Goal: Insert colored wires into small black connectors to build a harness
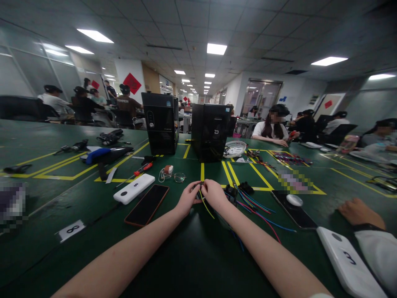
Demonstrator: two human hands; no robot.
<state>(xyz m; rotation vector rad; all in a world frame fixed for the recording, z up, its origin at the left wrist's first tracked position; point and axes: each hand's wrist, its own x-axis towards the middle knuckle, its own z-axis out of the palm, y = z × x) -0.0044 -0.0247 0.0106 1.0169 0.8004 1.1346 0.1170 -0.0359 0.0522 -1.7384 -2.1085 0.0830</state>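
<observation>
My left hand (187,198) and my right hand (213,193) meet over the green table, fingers pinched together around a small dark part that is mostly hidden. A yellow-green wire (207,207) trails down from between them. Just right of my right hand lie black connectors (231,192) with red, blue and yellow wires (260,212) spreading out. A dark phone with a brown edge (147,205) lies left of my left hand, and beyond it is a white power bank (134,188) marked 8.
Two black computer towers (160,128) (209,132) stand ahead. Eyeglasses (179,177), a red screwdriver (143,168) and a white basket (235,149) lie around. At right are another phone (293,209), a white power bank (349,258) and another person's hand (361,213).
</observation>
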